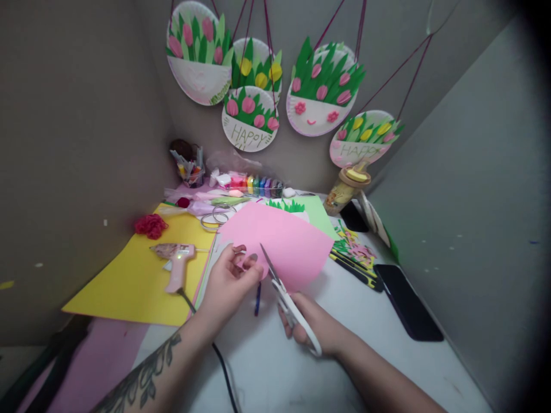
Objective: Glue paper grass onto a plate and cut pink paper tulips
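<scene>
Scissors [282,289] gripped by right hand [316,327] meet pink paper [279,244] at its near edge, pinched by left hand [228,284]; bare table [370,321] right of paper.

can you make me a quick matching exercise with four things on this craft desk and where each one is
Things:
1. scissors
2. pink paper
3. glue gun
4. paper plates

Places:
a. hanging on the wall
b. lying on the yellow sheet
c. in the right hand
d. pinched at its edge by the left hand

Pairs: 1-c, 2-d, 3-b, 4-a
</scene>
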`<action>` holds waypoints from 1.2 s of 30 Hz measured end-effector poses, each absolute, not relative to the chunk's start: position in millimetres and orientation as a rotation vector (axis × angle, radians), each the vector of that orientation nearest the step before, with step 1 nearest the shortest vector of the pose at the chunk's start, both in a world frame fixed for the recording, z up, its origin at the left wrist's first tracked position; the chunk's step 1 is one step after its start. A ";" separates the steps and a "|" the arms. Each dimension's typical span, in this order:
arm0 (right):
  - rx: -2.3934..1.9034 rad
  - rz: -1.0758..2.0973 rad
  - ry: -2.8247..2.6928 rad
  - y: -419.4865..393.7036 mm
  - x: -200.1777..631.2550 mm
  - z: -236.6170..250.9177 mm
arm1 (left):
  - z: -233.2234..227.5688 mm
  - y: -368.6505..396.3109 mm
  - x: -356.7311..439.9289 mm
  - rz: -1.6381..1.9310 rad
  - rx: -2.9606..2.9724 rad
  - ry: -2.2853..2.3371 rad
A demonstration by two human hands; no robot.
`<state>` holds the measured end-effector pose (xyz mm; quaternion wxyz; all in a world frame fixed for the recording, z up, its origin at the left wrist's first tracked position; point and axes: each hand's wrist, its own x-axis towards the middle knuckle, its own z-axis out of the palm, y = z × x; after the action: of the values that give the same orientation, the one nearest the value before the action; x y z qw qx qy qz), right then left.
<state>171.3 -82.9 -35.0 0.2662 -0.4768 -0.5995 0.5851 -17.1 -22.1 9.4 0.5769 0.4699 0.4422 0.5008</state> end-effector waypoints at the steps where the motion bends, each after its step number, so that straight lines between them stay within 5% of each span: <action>1: -1.281 1.583 -1.614 -82.6 171.1 -35.2 | 9.5 -22.1 -17.1 1.175 1.097 1.036; 36: -1.306 1.729 -1.695 -79.6 176.9 -26.8 | 11.5 -20.2 -23.7 1.246 1.096 0.994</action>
<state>176.9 -79.6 -26.8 0.1944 -0.4656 -0.6044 0.6165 -23.7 -20.2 11.5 0.5676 0.4664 0.4229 0.5305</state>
